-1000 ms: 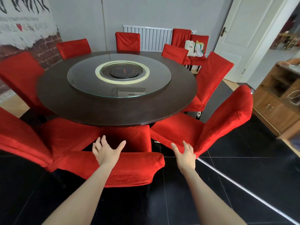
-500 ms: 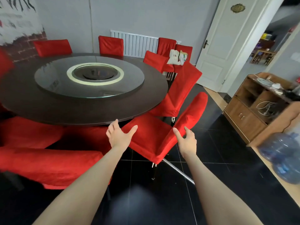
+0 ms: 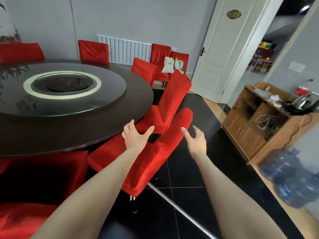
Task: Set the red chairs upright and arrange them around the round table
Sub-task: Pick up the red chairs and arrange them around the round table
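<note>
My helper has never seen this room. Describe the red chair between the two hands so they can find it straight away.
Find the round table; on its side facing the wooden cabinet, two red chairs slant outward. Yours is the nearer chair, between the left hand and right hand. Its backrest top is rounded; the farther chair behind rises to a sharp corner.

Bright even daylight, wide-angle edge bending, blurred bottles (image 3: 293, 176)
</note>
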`<state>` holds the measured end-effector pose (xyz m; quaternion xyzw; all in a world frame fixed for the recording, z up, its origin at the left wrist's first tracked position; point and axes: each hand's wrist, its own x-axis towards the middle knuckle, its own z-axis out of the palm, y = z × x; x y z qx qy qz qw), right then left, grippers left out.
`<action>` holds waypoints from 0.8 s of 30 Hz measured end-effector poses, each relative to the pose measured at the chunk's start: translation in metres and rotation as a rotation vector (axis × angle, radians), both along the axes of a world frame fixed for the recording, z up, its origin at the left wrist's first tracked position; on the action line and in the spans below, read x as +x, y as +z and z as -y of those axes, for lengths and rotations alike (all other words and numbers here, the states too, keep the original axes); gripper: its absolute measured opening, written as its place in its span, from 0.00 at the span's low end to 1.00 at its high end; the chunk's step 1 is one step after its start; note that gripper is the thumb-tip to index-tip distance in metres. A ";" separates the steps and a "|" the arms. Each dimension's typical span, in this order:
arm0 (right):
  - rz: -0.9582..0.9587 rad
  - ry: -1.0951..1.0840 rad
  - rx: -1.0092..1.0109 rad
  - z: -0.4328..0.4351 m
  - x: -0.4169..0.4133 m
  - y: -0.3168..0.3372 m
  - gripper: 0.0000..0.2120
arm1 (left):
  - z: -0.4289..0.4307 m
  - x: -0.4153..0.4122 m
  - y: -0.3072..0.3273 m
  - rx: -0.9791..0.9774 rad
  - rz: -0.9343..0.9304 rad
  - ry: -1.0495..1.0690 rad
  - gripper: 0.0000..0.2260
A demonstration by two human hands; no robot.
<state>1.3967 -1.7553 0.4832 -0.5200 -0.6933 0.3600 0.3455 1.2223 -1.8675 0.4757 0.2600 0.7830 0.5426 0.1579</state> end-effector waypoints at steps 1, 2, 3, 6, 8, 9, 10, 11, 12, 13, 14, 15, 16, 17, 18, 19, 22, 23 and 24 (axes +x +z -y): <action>0.003 0.008 -0.009 -0.025 0.001 0.003 0.38 | -0.021 0.003 0.001 -0.001 0.012 0.013 0.41; -0.001 0.012 -0.016 -0.044 0.001 0.005 0.38 | -0.036 0.006 0.001 -0.005 0.021 0.020 0.41; -0.010 0.017 -0.023 -0.061 0.000 0.007 0.38 | -0.048 0.007 0.000 -0.008 0.027 0.024 0.41; -0.021 0.053 -0.045 -0.099 -0.004 0.007 0.38 | -0.075 0.009 -0.005 -0.033 0.039 0.060 0.41; -0.033 0.090 -0.061 -0.124 -0.008 0.004 0.38 | -0.091 0.008 -0.008 -0.043 0.040 0.103 0.41; -0.034 0.101 -0.074 -0.136 -0.010 0.002 0.38 | -0.097 0.008 -0.009 -0.053 0.043 0.128 0.41; -0.034 0.120 -0.081 -0.151 -0.013 0.001 0.38 | -0.106 0.006 -0.010 -0.057 0.049 0.155 0.41; -0.030 0.133 -0.083 -0.162 -0.016 -0.001 0.38 | -0.110 0.005 -0.012 -0.063 0.056 0.174 0.41; -0.029 0.151 -0.095 -0.174 -0.018 -0.003 0.38 | -0.115 0.004 -0.014 -0.069 0.061 0.201 0.41; -0.031 0.179 -0.104 -0.190 -0.022 -0.006 0.38 | -0.121 0.004 -0.016 -0.075 0.059 0.241 0.41; -0.028 0.199 -0.106 -0.199 -0.024 -0.008 0.38 | -0.124 0.004 -0.019 -0.081 0.067 0.271 0.41; -0.026 0.224 -0.113 -0.210 -0.027 -0.011 0.38 | -0.127 0.003 -0.022 -0.086 0.068 0.314 0.41; -0.021 0.262 -0.117 -0.222 -0.029 -0.014 0.38 | -0.133 0.005 -0.026 -0.094 0.069 0.365 0.40; -0.011 0.294 -0.115 -0.233 -0.032 -0.016 0.38 | -0.137 0.005 -0.030 -0.102 0.080 0.410 0.40; -0.005 0.314 -0.118 -0.240 -0.034 -0.019 0.38 | -0.138 0.005 -0.032 -0.115 0.088 0.440 0.40; 0.002 0.357 -0.118 -0.255 -0.035 -0.022 0.38 | -0.146 0.012 -0.036 -0.124 0.096 0.493 0.41; 0.043 0.470 -0.122 -0.290 -0.036 -0.027 0.38 | -0.163 0.033 -0.043 -0.131 0.113 0.635 0.41; 0.053 0.502 -0.122 -0.300 -0.036 -0.029 0.38 | -0.167 0.042 -0.045 -0.136 0.109 0.678 0.41; 0.066 0.524 -0.122 -0.307 -0.035 -0.029 0.37 | -0.169 0.049 -0.046 -0.146 0.104 0.713 0.41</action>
